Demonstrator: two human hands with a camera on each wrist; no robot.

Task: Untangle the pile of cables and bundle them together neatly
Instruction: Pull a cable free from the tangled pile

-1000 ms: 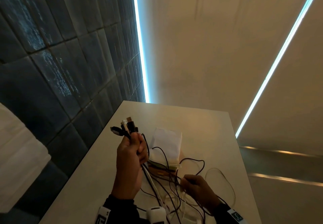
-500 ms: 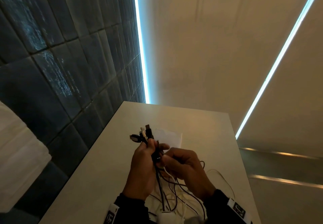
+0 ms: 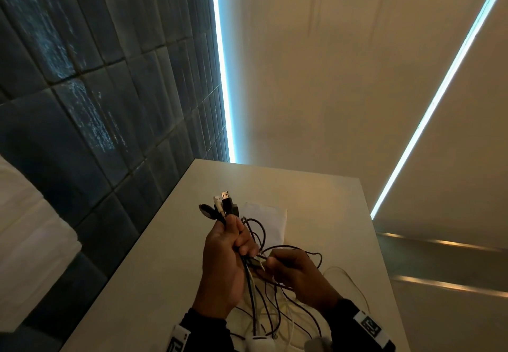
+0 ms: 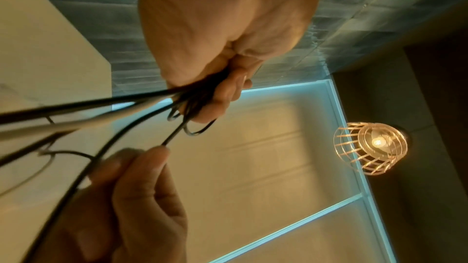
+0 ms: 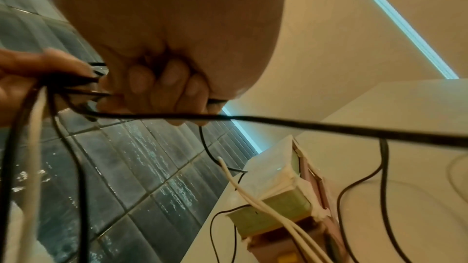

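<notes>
My left hand is raised above the table and grips a bunch of black and white cables, whose plug ends stick up out of the fist. Their cords hang down in tangled loops to the table. My right hand, just to the right and below the left, pinches a black cable close to the left fist. In the left wrist view the left hand clamps the dark cords while the right hand's fingertips hold one strand.
A small stack of boxes under a white sheet sits on the table behind my hands, also in the right wrist view as boxes. A dark tiled wall runs along the table's left edge. A thin pale cable loop lies to the right.
My right hand rose from the cable pile on the table up to the left hand and took a black strand. The left hand drifted right and a little lower with its bunch.
</notes>
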